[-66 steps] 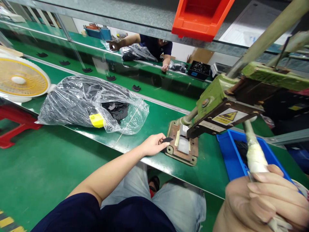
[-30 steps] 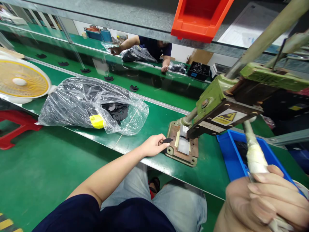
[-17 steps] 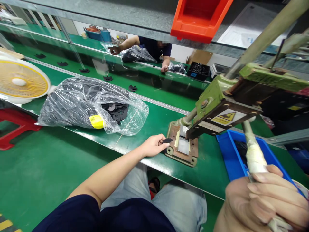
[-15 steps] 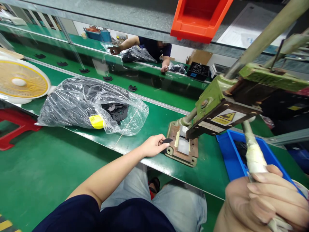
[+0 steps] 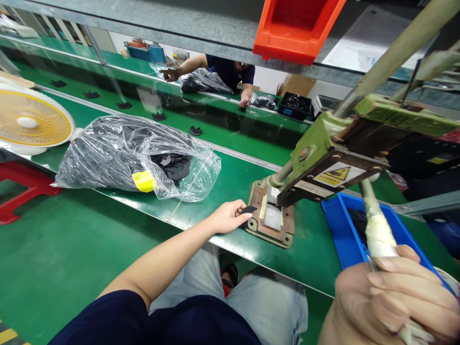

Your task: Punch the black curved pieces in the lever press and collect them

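Between the thumb and fingers of my left hand (image 5: 230, 216) is a small flat black piece (image 5: 248, 210), at the left edge of the press base (image 5: 257, 196). A pale metal plate (image 5: 273, 218) lies on that base, under the green head of the hand press (image 5: 316, 153). My right hand (image 5: 402, 292) is wrapped round the press's lever handle (image 5: 381, 230), which is bound in whitish tape. Left of the press lies a clear plastic bag (image 5: 136, 158) full of black pieces, its mouth open toward the press.
A blue bin (image 5: 336, 235) holding dark pieces stands right of the press. Curved black parts (image 5: 196, 130) lie in a row on the green belt behind. A fan (image 5: 32, 117) is at left, an orange bin (image 5: 298, 33) overhead. Across the belt sits a co-worker (image 5: 230, 76).
The curved black parts on the belt have shifted very slightly to the left. Both my hands and the press look the same as before.
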Tool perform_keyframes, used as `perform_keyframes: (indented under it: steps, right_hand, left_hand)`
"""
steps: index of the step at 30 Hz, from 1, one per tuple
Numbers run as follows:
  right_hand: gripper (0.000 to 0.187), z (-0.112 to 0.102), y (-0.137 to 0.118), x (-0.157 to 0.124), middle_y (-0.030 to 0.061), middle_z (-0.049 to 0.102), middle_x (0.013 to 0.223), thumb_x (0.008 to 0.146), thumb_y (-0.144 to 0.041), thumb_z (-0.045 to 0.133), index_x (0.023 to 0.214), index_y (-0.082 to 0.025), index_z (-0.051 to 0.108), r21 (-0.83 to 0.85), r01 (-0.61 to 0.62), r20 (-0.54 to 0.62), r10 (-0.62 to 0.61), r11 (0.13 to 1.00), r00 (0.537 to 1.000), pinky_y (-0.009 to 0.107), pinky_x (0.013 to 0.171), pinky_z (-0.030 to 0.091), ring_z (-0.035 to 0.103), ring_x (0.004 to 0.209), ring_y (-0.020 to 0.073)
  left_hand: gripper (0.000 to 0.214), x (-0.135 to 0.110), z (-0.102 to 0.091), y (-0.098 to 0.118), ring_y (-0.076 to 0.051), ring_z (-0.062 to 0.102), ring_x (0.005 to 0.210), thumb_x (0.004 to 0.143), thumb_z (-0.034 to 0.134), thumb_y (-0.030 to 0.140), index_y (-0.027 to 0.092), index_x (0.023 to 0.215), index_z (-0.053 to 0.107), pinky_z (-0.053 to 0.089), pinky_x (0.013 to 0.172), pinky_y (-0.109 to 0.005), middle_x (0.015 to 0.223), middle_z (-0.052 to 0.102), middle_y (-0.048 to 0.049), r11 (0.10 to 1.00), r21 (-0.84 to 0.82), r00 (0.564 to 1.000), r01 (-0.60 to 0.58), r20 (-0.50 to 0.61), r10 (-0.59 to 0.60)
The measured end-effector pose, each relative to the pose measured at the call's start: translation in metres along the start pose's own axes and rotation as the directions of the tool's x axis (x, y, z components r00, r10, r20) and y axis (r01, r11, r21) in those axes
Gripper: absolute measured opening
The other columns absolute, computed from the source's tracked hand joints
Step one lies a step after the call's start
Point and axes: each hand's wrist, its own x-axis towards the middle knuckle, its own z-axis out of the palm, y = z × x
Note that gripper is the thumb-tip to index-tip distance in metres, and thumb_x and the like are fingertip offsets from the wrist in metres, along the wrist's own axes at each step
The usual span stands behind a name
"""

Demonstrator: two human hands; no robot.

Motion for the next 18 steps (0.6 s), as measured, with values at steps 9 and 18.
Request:
perform_keyframes:
  steps: [9, 18]
  right_hand:
    - [0.059, 0.004, -0.009, 0.003, -0.0042, 0.041, 0.05, 0.083, -0.051, 0.075, 0.057, -0.023, 0.031, -0.049, -0.054, 0.016, 0.055, 0.997, 0.998, 0.049, 0.072, 0.052, 0.05, 0.051, 0.0164]
    - [0.047, -0.019, -0.013, 0.004, -0.0028, 0.044, 0.058, 0.083, -0.051, 0.076, 0.062, -0.026, 0.043, -0.19, -0.212, 0.097, 0.233, 0.959, 0.968, 0.051, 0.068, 0.056, 0.056, 0.059, 0.0204]
  left_hand:
    - [0.033, 0.0, 0.0, 0.0, -0.012, 0.054, 0.066, 0.093, 0.071, 0.05, 0.02, 0.092, 0.057, 0.041, 0.065, -0.025, 0.072, 0.058, 0.0054, 1.0, -0.009, 1.0, 0.008, 0.001, -0.008]
    - [0.036, 0.0, 0.001, 0.0, -0.012, 0.054, 0.066, 0.091, 0.072, 0.053, 0.02, 0.091, 0.057, 0.042, 0.065, -0.025, 0.072, 0.058, 0.0054, 1.0, -0.001, 1.0, 0.011, 0.005, -0.011]
